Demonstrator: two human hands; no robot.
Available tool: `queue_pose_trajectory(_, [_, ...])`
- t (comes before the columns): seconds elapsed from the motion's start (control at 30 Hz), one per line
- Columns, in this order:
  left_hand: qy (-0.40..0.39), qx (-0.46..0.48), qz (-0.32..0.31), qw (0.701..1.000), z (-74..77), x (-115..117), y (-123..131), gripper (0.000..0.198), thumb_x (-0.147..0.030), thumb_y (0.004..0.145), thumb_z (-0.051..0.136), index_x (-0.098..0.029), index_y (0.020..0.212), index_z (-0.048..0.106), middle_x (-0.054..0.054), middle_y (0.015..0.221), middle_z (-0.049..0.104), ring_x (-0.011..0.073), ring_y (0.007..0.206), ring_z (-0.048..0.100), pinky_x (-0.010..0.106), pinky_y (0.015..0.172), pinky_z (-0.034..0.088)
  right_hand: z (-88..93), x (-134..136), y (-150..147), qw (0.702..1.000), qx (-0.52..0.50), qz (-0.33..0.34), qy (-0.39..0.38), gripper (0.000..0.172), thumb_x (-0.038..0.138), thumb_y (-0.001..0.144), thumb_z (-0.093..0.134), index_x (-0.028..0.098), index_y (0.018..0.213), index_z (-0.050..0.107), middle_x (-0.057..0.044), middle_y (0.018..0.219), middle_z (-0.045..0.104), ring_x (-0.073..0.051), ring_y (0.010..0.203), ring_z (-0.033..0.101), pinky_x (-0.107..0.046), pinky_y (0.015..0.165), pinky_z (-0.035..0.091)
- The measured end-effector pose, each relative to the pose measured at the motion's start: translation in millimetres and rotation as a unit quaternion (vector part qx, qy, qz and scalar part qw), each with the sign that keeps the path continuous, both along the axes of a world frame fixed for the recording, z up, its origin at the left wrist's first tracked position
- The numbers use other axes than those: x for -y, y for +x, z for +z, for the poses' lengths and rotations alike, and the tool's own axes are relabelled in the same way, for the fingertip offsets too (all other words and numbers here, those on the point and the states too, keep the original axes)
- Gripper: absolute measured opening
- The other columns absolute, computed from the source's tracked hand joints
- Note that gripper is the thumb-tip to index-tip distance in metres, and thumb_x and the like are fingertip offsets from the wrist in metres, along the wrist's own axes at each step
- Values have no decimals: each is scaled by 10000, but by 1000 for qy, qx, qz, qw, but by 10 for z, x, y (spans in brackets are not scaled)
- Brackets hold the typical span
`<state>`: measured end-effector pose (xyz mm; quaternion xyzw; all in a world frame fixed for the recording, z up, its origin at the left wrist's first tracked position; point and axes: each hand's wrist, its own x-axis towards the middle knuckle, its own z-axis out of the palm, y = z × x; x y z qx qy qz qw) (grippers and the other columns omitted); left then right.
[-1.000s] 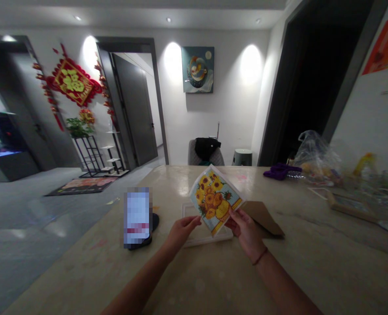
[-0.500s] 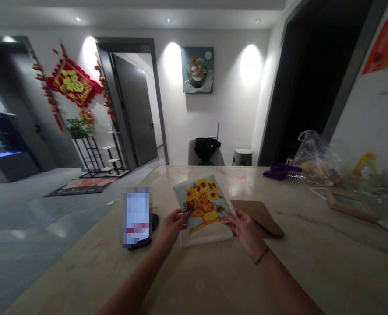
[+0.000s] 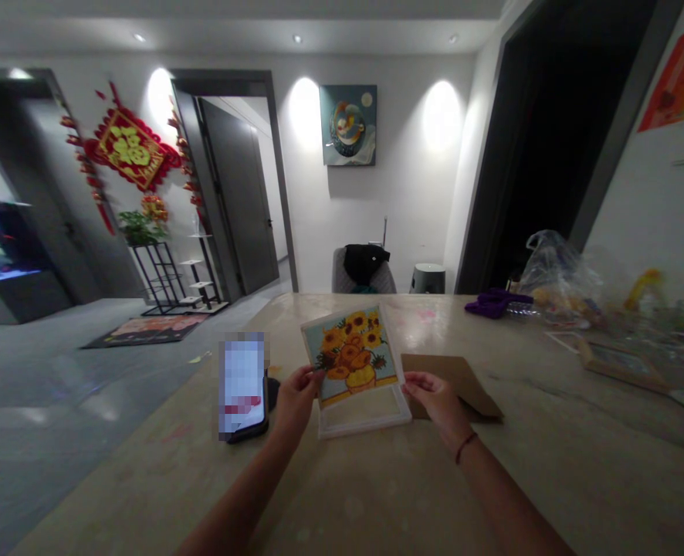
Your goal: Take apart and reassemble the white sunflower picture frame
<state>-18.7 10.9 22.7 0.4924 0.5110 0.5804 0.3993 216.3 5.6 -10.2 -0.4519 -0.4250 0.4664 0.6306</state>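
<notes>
Left hand [image 3: 294,403] pinches the sunflower print [image 3: 350,355], its long axis lying across toward the loosely open right hand [image 3: 438,403] at the white frame [image 3: 365,422].

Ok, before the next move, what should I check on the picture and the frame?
Left hand pinching the sunflower picture: ok.
Right hand holding the white frame: cannot tell, contact is unclear.
Picture square in the frame: not ok, it sits tilted, with bare frame showing below it.
Phone clear of the frame: ok, it lies apart on the left.
Brown card clear of the frame: cannot tell, the right hand hides part of the join.
</notes>
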Motion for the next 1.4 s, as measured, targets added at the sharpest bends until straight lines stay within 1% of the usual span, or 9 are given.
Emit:
queue_pose_trajectory(0.3, [-9, -5, -20, 1000, 58, 55, 29, 528, -552, 530, 651, -138, 854, 610, 53, 749, 685, 182, 681, 622, 265, 585, 477, 17, -3, 41, 997, 41, -64, 16, 203, 268, 478, 707, 164, 637, 636, -41, 657, 667, -185, 652, 613, -354, 698, 478])
queue_pose_trajectory(0.43, [-18, 17, -28, 999, 47, 59, 36, 504, -531, 514, 675, -142, 827, 600, 47, 729, 683, 183, 678, 625, 280, 610, 487, 26, 8, 36, 996, 52, -67, 29, 199, 268, 507, 691, 165, 666, 631, -42, 674, 667, -185, 665, 615, -352, 701, 479])
queue_pose_trajectory(0.67, [-16, 9, -16, 1000, 23, 37, 21, 525, -547, 492, 681, -140, 815, 603, 53, 720, 686, 197, 697, 630, 300, 623, 497, 40, 15, 29, 996, 61, -59, 33, 290, 266, 527, 692, 161, 785, 612, -11, 670, 638, -156, 637, 602, -307, 653, 481])
queue_pose_trajectory(0.9, [1, -11, -25, 1000, 2, 19, 12, 478, -529, 525, 667, -138, 794, 615, 38, 679, 680, 168, 626, 618, 283, 571, 491, 48, 7, -6, 996, 43, -58, 44, 286, 291, 521, 700, 154, 752, 602, -35, 694, 659, -167, 673, 619, -320, 697, 488])
queue_pose_trajectory(1.0, [6, -15, -30, 999, -23, 4, 7, 465, -513, 526, 673, -136, 791, 620, 30, 662, 674, 160, 621, 610, 267, 561, 477, 77, 22, 2, 995, 52, -74, 52, 274, 319, 544, 683, 154, 750, 611, -60, 755, 674, -188, 731, 628, -347, 748, 483])
queue_pose_trajectory(1.17, [-14, -20, -47, 999, -26, 3, 12, 520, -541, 515, 665, -129, 829, 619, 39, 690, 681, 175, 653, 620, 275, 579, 480, 75, 27, 29, 989, 83, -112, 49, 332, 343, 591, 645, 155, 864, 623, -95, 962, 660, -216, 949, 587, -377, 888, 416])
queue_pose_trajectory(1.23, [-24, -25, -59, 998, -12, 13, 22, 538, -553, 509, 660, -125, 832, 624, 46, 705, 684, 181, 665, 623, 286, 593, 485, 50, 23, 21, 993, 84, -78, 42, 361, 346, 599, 637, 152, 903, 615, -96, 967, 660, -215, 936, 594, -371, 866, 432])
queue_pose_trajectory(1.3, [-32, -29, -78, 996, 0, 26, 37, 545, -550, 514, 657, -122, 850, 632, 52, 724, 686, 185, 680, 624, 297, 615, 489, 25, 21, 5, 996, 78, -32, 35, 354, 346, 605, 625, 145, 896, 612, -91, 897, 677, -208, 841, 623, -354, 785, 472])
queue_pose_trajectory(1.4, [-42, -45, -87, 994, 4, 27, 45, 549, -545, 554, 626, -119, 900, 637, 60, 767, 685, 186, 712, 623, 298, 637, 489, 19, 25, -1, 996, 84, -27, 16, 273, 330, 577, 623, 140, 773, 621, -69, 742, 686, -194, 693, 630, -316, 666, 490])
